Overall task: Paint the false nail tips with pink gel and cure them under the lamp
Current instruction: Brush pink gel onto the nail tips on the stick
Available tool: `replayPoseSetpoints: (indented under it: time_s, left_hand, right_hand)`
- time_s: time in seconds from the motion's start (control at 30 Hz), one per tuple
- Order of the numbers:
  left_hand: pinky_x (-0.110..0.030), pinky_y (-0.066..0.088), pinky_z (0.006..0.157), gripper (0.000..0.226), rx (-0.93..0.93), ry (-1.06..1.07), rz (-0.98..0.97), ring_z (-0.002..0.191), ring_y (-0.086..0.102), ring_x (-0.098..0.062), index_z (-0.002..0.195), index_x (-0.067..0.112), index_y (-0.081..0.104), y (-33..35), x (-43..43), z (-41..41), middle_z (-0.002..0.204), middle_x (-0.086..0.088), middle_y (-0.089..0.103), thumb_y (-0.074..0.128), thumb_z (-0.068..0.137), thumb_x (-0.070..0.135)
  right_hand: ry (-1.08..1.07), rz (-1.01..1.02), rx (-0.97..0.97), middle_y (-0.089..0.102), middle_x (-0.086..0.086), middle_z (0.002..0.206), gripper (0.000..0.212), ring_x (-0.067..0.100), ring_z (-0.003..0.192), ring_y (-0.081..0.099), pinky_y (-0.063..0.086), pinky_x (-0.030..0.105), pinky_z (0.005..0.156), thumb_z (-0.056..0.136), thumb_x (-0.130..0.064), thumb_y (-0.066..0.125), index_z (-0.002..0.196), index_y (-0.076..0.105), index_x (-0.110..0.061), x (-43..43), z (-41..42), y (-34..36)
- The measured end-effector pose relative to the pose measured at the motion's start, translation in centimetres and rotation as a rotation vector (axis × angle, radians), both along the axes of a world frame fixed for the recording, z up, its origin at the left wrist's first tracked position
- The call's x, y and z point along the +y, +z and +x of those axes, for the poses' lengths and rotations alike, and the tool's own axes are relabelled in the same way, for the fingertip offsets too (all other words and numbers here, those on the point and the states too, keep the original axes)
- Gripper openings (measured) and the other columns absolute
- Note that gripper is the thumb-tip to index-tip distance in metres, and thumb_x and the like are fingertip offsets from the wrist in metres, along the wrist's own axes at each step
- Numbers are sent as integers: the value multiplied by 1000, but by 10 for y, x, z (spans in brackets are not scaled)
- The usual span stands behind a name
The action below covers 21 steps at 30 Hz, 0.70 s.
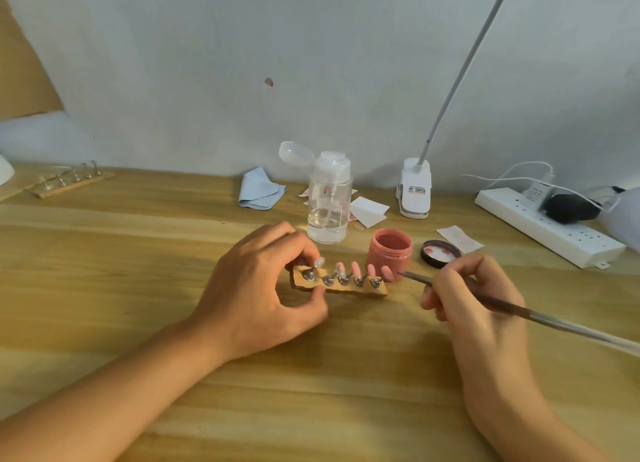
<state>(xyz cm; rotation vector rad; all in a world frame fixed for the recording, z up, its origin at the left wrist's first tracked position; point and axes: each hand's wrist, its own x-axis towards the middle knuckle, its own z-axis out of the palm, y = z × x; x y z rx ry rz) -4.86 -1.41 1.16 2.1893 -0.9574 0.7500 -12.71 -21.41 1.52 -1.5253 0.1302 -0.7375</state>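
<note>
Centre frame, our left grip (263, 288) pinches the pale wooden strip (349, 290) of 5 false nail tips (372, 270); our right grip (474, 299) grasps the slim grey brush (417, 278), pointing left. The 1 clear tip (319, 261) sits at the strip's far left, past 4 pink tips (356, 269).

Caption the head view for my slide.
Left hand steadies the wooden nail-tip holder while the right hand holds a brush near the open pink gel jar.
</note>
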Motion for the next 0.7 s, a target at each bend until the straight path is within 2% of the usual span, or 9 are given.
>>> replayPoseSetpoints:
  time_s: [0.1, 0.17, 0.27, 0.37, 0.47, 0.57, 0.63, 0.7]
  left_hand:
    - [-20, 39, 65, 17, 5, 2, 1, 73, 48, -5, 81, 26, 57, 0, 0, 0, 78, 19, 44, 64, 69, 35]
    - [-20, 39, 65, 17, 3, 0, 2, 73, 48, -5, 81, 27, 56, 0, 0, -1, 78, 19, 44, 64, 69, 35]
    - [-23, 40, 64, 17, 5, 4, -5, 73, 48, -6, 80, 26, 57, 0, 0, 0, 77, 19, 44, 64, 68, 34]
    - [-23, 40, 65, 17, 4, 6, -14, 73, 48, -6, 80, 25, 57, 0, -1, 0, 77, 19, 44, 64, 68, 35]
    - [-23, 40, 65, 17, 2, 4, -16, 72, 48, -6, 80, 25, 57, 0, -1, 0, 77, 20, 44, 63, 68, 35]
    - [-24, 41, 64, 17, 0, 0, -16, 72, 47, -6, 80, 25, 57, 0, 0, 0, 77, 19, 44, 64, 68, 34]
    - [-24, 40, 64, 17, 0, 0, -15, 72, 47, -6, 80, 25, 57, 0, -1, 0, 77, 19, 44, 64, 68, 33]
    - [-22, 39, 65, 17, 1, -2, -13, 72, 47, -5, 80, 25, 56, 0, -1, 0, 77, 20, 43, 64, 68, 34]
  right_hand:
    - [24, -10, 47, 63, 8, 56, 17, 5, 52, 49, 37, 30, 59, 68, -19, 55, 70, 50, -3, 1, 0, -1]
    - [35, -21, 59, 65, 8, 58, 15, 3, 51, 51, 39, 27, 59, 70, -16, 58, 70, 51, -3, 1, 1, -1]
    - [57, -30, 73, 67, 7, 58, 17, 1, 50, 51, 41, 16, 53, 71, -13, 61, 72, 52, 1, 2, 2, -1]
    - [54, -25, 87, 67, 6, 57, 22, 1, 49, 50, 38, 16, 50, 65, -18, 58, 73, 52, 2, 3, 2, 1]
    - [7, -24, 92, 60, 3, 51, 20, 0, 43, 44, 33, 12, 43, 75, -9, 67, 72, 51, 4, 2, 2, -1]
    - [-39, -19, 95, 49, 12, 53, 21, 4, 42, 33, 24, 13, 38, 78, -6, 64, 72, 48, 6, -1, 2, -3]
    - [-41, -25, 72, 46, 11, 53, 26, 3, 42, 31, 24, 12, 38, 74, -14, 63, 72, 47, 6, 0, 1, -1]
    - [-5, -20, 45, 50, 6, 50, 22, 0, 43, 38, 29, 11, 41, 70, -14, 60, 71, 48, 5, 2, 1, 1]
